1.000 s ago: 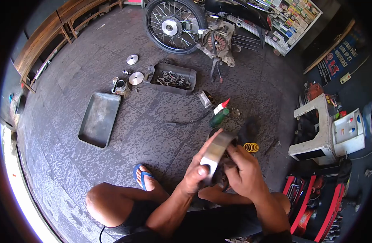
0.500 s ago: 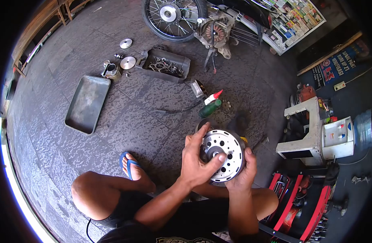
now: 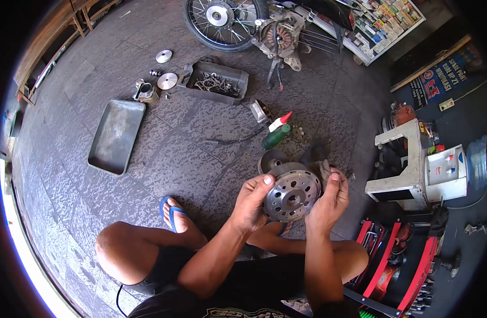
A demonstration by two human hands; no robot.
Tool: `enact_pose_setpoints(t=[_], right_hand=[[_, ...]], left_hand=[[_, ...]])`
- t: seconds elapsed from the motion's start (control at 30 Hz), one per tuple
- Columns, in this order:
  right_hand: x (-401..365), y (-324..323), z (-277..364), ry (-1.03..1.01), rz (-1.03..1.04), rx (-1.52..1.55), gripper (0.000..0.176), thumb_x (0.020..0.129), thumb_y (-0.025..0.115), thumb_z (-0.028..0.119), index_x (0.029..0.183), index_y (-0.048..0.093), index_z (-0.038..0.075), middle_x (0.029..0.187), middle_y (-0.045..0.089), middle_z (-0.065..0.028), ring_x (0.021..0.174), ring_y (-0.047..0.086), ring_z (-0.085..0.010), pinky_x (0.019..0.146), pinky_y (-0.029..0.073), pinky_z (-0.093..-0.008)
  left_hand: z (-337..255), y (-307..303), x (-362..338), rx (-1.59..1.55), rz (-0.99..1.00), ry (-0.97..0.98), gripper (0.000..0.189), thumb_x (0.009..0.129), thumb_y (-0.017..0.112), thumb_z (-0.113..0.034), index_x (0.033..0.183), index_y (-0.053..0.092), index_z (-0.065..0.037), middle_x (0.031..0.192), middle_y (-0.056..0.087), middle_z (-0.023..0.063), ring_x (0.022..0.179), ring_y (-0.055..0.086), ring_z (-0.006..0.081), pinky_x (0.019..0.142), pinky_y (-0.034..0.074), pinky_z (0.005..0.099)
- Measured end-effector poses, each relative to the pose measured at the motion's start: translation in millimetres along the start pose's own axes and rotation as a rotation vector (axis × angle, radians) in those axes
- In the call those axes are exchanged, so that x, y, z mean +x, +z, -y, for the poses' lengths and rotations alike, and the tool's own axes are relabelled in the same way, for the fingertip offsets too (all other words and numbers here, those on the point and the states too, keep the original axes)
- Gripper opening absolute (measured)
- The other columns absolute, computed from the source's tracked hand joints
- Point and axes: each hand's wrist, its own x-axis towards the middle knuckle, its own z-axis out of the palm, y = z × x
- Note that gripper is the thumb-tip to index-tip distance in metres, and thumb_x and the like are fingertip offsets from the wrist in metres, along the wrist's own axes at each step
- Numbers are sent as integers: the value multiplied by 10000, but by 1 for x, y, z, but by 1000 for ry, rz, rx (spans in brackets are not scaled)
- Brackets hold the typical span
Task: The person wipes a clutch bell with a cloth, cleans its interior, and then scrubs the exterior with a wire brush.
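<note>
A round metal clutch bell (image 3: 293, 199), with holes in its face and slots around its edge, is held tilted in front of my lap. My left hand (image 3: 251, 202) grips its left rim, thumb on the near edge and fingers behind. At the opposite side, my right hand (image 3: 326, 205) is closed, with a thin grey scrap (image 3: 324, 168) pinched between thumb and fingers. That hand's lower part lies right at the bell's rim. Just beyond, a second round metal part (image 3: 273, 158) rests on the floor, partly covered by the bell.
A green bottle (image 3: 276, 137) and a red-capped white bottle (image 3: 279, 123) lie ahead. Farther off are a parts bin (image 3: 214, 85), a metal tray (image 3: 117, 138), silver discs (image 3: 167, 81) and an engine (image 3: 279, 38). A red tool rack (image 3: 372, 271) stands at right.
The clutch bell has turned and tilted, its rim more visible. My left thumb has shifted from its face to the rim; my right hand now shows a grey scrap in its fingers.
</note>
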Motion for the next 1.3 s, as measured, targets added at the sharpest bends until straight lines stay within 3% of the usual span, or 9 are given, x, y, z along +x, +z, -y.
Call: enact_pose_setpoints(t=[0.13, 0.27, 0.53, 0.73, 0.87, 0.93, 0.97, 1.17, 1.3], right_hand=[[-9, -1, 34, -417, 35, -299, 243, 1026, 546, 174, 1075, 637, -46, 1024, 651, -109, 933, 620, -198, 873, 485, -306], [-18, -2, 45, -613, 432, -643, 231, 983, 582, 128, 1130, 658, -33, 1023, 645, -154, 959, 635, -268, 859, 497, -366], [-43, 13, 39, -625, 502, -843, 384, 859, 713, 111, 1230, 675, 18, 977, 587, -176, 918, 571, -374, 799, 471, -479], [-32, 20, 51, -323, 428, -657, 153, 848, 621, 20, 995, 661, 8, 928, 610, -176, 823, 628, -382, 722, 517, -433], [-11, 10, 59, -164, 577, -473, 146, 834, 571, -20, 957, 648, -10, 817, 619, -112, 706, 620, -229, 652, 496, -357], [7, -16, 54, -6, 910, -247, 123, 822, 556, -18, 911, 641, -30, 818, 618, -79, 685, 558, -127, 615, 445, -282], [8, -21, 54, 3, 795, -193, 111, 821, 550, -4, 876, 637, -45, 822, 617, -64, 674, 513, -96, 610, 411, -249], [5, 9, 63, -258, 376, -259, 169, 903, 595, 92, 1021, 628, -24, 876, 640, -69, 809, 586, -116, 720, 485, -286], [-21, 32, 40, -384, 514, -605, 182, 872, 618, 103, 1030, 636, 14, 900, 666, -157, 766, 655, -304, 718, 532, -394]], left_hand=[[0, 0, 2, 69, 34, 119, 400, 986, 643, -348, 1086, 665, 39, 1005, 722, 131, 841, 708, 174, 780, 606, 342], [1, 1, 2, 42, 42, 144, 394, 988, 644, -331, 1111, 650, 43, 1014, 716, 128, 860, 702, 166, 786, 602, 335], [5, 5, -3, 117, 17, 287, 311, 972, 685, -278, 1117, 655, -5, 965, 688, 41, 823, 632, 92, 744, 552, 274], [4, -8, -3, 277, 51, 311, 338, 966, 692, -302, 1110, 654, 2, 972, 689, 39, 811, 628, 86, 746, 545, 268], [3, -3, 0, 200, 80, 269, 366, 969, 684, -305, 1148, 637, 11, 1009, 693, 69, 849, 658, 114, 793, 574, 309], [1, 0, 1, 123, 88, 272, 373, 972, 677, -302, 1163, 630, 15, 1028, 696, 85, 870, 673, 130, 811, 585, 327], [-1, 1, 2, 87, 78, 273, 387, 979, 664, -313, 1173, 624, 19, 1048, 696, 100, 893, 682, 148, 823, 592, 343], [-1, 7, 4, 64, 56, 249, 473, 1004, 595, -394, 1220, 603, 26, 1125, 693, 147, 978, 696, 204, 877, 584, 364], [9, -3, 8, 161, 32, 315, 428, 1010, 593, -396, 1160, 624, 4, 1055, 694, 104, 864, 673, 149, 764, 578, 327]])
